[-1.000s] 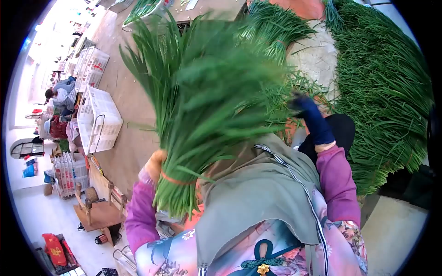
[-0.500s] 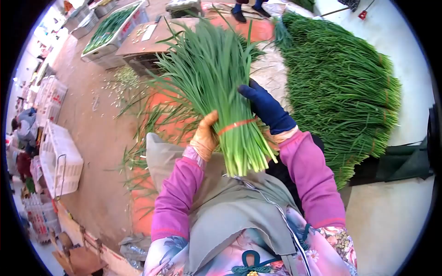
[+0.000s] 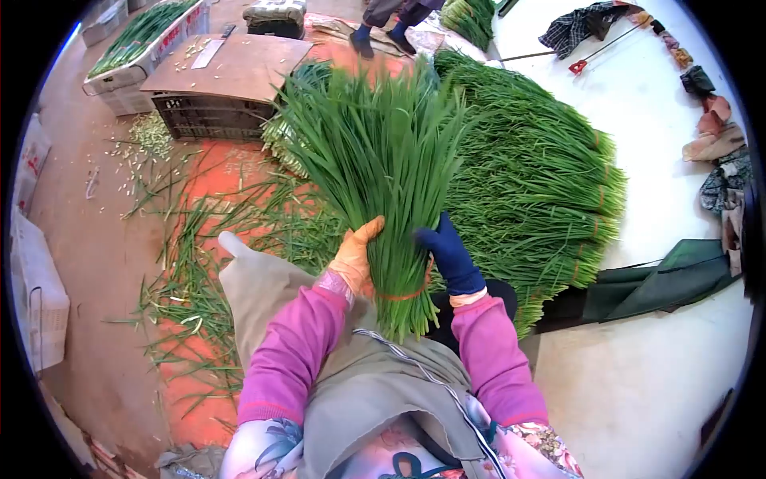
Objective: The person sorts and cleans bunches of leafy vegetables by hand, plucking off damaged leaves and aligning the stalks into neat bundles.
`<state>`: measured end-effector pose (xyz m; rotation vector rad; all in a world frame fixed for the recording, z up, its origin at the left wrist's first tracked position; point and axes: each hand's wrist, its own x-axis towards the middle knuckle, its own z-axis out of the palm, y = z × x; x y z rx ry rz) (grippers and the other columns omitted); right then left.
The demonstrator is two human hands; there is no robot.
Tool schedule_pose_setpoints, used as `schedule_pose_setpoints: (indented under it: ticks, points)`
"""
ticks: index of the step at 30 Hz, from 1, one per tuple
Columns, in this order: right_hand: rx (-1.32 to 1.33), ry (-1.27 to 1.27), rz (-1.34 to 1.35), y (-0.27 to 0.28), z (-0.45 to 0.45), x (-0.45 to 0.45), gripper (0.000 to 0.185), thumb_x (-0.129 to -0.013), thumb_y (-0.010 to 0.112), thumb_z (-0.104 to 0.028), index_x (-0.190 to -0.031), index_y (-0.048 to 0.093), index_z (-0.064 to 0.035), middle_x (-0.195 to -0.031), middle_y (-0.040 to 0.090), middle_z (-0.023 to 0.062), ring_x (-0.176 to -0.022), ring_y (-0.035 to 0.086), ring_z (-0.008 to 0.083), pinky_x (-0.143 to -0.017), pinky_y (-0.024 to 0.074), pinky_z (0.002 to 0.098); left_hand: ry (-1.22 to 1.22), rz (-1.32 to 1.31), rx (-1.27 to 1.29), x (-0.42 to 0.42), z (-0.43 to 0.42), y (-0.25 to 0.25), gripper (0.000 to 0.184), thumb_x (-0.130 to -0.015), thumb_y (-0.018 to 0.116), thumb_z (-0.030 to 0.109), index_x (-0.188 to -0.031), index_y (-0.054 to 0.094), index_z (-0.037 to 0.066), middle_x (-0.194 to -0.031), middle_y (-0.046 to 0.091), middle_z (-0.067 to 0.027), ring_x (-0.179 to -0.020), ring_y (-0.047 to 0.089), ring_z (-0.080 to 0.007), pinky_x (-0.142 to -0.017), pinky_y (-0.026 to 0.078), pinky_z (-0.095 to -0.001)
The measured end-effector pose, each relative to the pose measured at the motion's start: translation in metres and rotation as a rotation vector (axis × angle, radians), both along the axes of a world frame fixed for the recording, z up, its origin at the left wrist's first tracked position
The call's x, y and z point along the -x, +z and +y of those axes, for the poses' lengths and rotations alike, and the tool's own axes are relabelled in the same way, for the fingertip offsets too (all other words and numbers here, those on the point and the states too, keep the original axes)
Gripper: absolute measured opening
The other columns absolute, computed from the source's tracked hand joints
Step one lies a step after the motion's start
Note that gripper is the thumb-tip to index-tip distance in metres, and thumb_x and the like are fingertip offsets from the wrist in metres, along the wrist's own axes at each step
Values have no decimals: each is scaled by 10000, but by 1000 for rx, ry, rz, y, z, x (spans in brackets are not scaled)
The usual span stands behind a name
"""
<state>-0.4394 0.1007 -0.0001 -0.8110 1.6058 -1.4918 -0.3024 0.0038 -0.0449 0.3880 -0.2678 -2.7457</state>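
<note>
While gripping a banded green bundle [image 3: 387, 176] with left hand [image 3: 356, 251] and right hand [image 3: 449, 254], holds it over a gray apron [image 3: 375, 407].

Shows, from far left, a tall white crate [image 3: 38, 295] with contents hard to make out, then a printed white crate [image 3: 171, 40] filled with long green stalks. Next, presents a dark crate [image 3: 211, 120] under a brown board [image 3: 227, 70] bearing pale bits and 1 white strip, with most of the crate's inside hidden. Nearer the middle, has loose leaves [image 3: 191, 271] scattered on an orange sheet [image 3: 195, 415]. Clenches the bundle from both sides above its red band [image 3: 401, 297], left in an orange glove, right in a blue one, with cut ends toward the body. Ends, at right, with a broad pile of greens [image 3: 542, 176] tied in red.
</note>
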Motion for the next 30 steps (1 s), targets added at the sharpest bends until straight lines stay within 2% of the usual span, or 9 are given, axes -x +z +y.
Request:
schedule_pose_setpoints:
  ticks: [2, 5, 8, 9, 13, 18, 20, 21, 30]
  points:
    - [74, -65, 61, 23, -4, -10, 791, -704, 737, -200, -1325, 286, -6, -1230, 460, 100, -1091, 456, 188, -921, 374, 311, -26, -135, 1, 0, 11, 14, 389, -824, 587, 239, -1129, 547, 2, -1053, 613, -98, -919, 602, -211, -834, 484, -357]
    - [-1, -166, 480, 29, -18, -10, 945, -690, 758, -268, -1379, 162, -17, -1261, 438, 133, -1109, 454, 204, -930, 373, 322, 18, -174, 155, 19, 33, -23, 366, -835, 586, 234, -1121, 548, 10, -1045, 614, -96, -898, 608, -219, -806, 494, -360]
    - [-192, -266, 707, 31, -27, -11, 905, -686, 758, -237, -1355, 197, -3, -1202, 496, 143, -1038, 518, 217, -881, 419, 338, 57, -286, 285, 26, 46, -33, 367, -836, 596, 236, -1120, 533, 13, -1024, 615, -97, -895, 605, -246, -796, 496, -389]
    - [-220, -313, 611, 26, -22, 0, 760, -671, 751, -186, -1275, 336, 15, -1086, 573, 140, -930, 577, 219, -810, 462, 341, 37, -302, 184, 26, 44, -37, 384, -834, 600, 246, -1132, 525, 16, -1028, 613, -99, -899, 601, -254, -797, 494, -400]
    - [-17, -398, 350, 1, 11, 44, 452, -638, 710, -73, -1050, 541, 6, -956, 622, 103, -805, 601, 204, -752, 481, 327, -54, -459, 50, 23, 39, -56, 469, -858, 534, 372, -1211, 489, 68, -1134, 572, -124, -980, 558, -292, -839, 446, -458]
    - [-14, -544, 33, -4, 58, 58, 461, -612, 701, -31, -1045, 548, -2, -935, 622, 96, -781, 610, 225, -710, 501, 336, -61, -306, -10, 22, 41, -66, 521, -860, 481, 466, -1233, 483, 102, -1169, 557, -121, -1029, 524, -311, -866, 393, -513]
    - [-14, -562, -34, -6, 68, 60, 419, -602, 712, -45, -995, 576, 8, -889, 631, 99, -754, 616, 238, -700, 509, 343, -101, -498, 79, 18, 40, -49, 522, -854, 493, 468, -1226, 491, 101, -1151, 569, -113, -1014, 532, -319, -865, 390, -529]
    - [25, -589, -47, -1, 68, 54, 399, -584, 722, -43, -957, 592, 10, -865, 635, 102, -754, 619, 243, -693, 513, 352, -58, -386, 215, 26, 44, -82, 570, -841, 494, 500, -1251, 467, 105, -1195, 542, -112, -1053, 502, -350, -863, 356, -584]
    - [-36, -568, -48, -4, 78, 60, 283, -700, 652, -100, -941, 610, 40, -920, 630, 107, -859, 608, 238, -778, 491, 355, -181, -379, 11, 10, 39, -30, 556, -842, 510, 484, -1253, 473, 110, -1171, 564, -103, -1026, 538, -330, -908, 348, -538]
